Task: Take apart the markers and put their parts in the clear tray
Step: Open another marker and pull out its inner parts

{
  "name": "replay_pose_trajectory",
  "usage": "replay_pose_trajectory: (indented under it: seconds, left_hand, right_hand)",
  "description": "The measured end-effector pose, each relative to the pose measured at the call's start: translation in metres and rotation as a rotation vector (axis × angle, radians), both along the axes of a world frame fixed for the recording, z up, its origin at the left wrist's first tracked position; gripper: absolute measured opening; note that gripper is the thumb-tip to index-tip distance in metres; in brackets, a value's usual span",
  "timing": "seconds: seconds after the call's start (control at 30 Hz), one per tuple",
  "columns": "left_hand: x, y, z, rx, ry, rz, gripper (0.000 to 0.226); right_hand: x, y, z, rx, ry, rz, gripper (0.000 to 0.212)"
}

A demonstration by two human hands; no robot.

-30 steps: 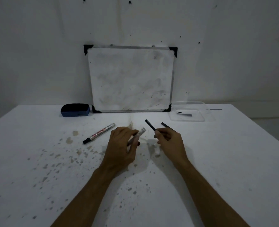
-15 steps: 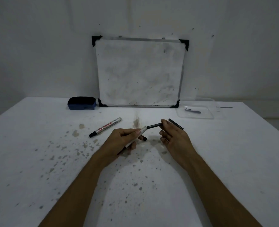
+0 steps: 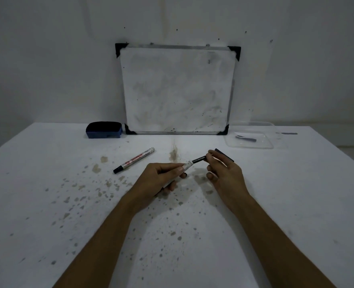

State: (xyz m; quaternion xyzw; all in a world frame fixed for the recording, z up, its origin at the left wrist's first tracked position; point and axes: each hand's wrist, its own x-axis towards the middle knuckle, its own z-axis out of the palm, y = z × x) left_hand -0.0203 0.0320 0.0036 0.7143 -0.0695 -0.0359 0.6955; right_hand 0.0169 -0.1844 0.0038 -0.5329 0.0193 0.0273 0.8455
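Observation:
My left hand [image 3: 161, 181] grips a white marker barrel [image 3: 186, 166], its end pointing up and right. A black ink stick [image 3: 199, 160] pokes out of that end, and the fingertips of my right hand [image 3: 224, 173] pinch its far tip. The right hand also holds a second black part [image 3: 224, 154] that sticks out behind its fingers. A whole marker [image 3: 134, 160] with a black cap lies on the table to the left of my hands. The clear tray [image 3: 253, 144] stands at the back right with a dark marker part [image 3: 245, 138] inside.
A whiteboard [image 3: 178, 90] leans on the wall at the back of the white, ink-spotted table [image 3: 47, 204]. A blue eraser [image 3: 104, 129] sits left of the board. A dark strip [image 3: 289, 133] lies right of the tray.
The black stick was apart from the barrel a second ago; its end now sits in the barrel's open end, held in line by both hands. The view shifted slightly.

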Motion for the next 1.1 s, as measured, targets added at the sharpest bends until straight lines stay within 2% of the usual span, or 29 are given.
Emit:
replay_pose_trajectory:
  seconds: [0.07, 0.23, 0.37, 0.47, 0.57, 0.67, 0.73, 0.83, 0.9, 1.0, 1.1]
  left_hand:
    - [0.0, -0.001, 0.0, 0.02, -0.002, 0.016, 0.019]
    - [-0.001, -0.002, 0.001, 0.052, -0.038, -0.008, 0.021]
    - [0.0, 0.003, 0.004, 0.006, -0.011, 0.028, 0.03]
    - [0.002, 0.011, 0.003, 0.041, 0.009, 0.078, 0.025]
    - [0.003, 0.018, 0.004, 0.071, 0.002, 0.142, 0.03]
    - [0.003, 0.022, 0.004, 0.039, 0.009, 0.157, 0.038]
    - [0.002, 0.023, 0.004, 0.028, 0.012, 0.155, 0.039]
    - [0.002, 0.02, 0.003, 0.014, 0.004, 0.152, 0.033]
    - [0.002, 0.018, 0.004, -0.009, -0.013, 0.14, 0.025]
    - [0.002, 0.013, 0.005, -0.022, -0.022, 0.106, 0.016]
    - [0.0, 0.006, 0.004, 0.031, -0.039, 0.079, 0.016]
  right_hand:
    - [-0.002, 0.0, -0.001, -0.093, -0.071, 0.0, 0.02]
    - [-0.01, 0.004, -0.003, -0.557, -0.35, 0.051, 0.017]
    - [-0.016, 0.011, -0.003, -0.695, -0.5, 0.084, 0.03]
    - [-0.017, 0.013, -0.005, -0.8, -0.496, 0.103, 0.034]
    - [-0.015, 0.017, -0.007, -0.954, -0.432, 0.083, 0.032]
    - [-0.013, 0.024, -0.01, -1.146, -0.473, 0.057, 0.039]
    - [-0.011, 0.028, -0.012, -1.203, -0.487, 0.029, 0.039]
    - [-0.008, 0.03, -0.014, -1.212, -0.497, 0.008, 0.028]
    - [-0.008, 0.027, -0.013, -1.144, -0.504, -0.033, 0.023]
    - [-0.006, 0.018, -0.007, -0.922, -0.438, -0.113, 0.024]
    - [-0.004, 0.006, -0.002, -0.588, -0.268, -0.055, 0.02]
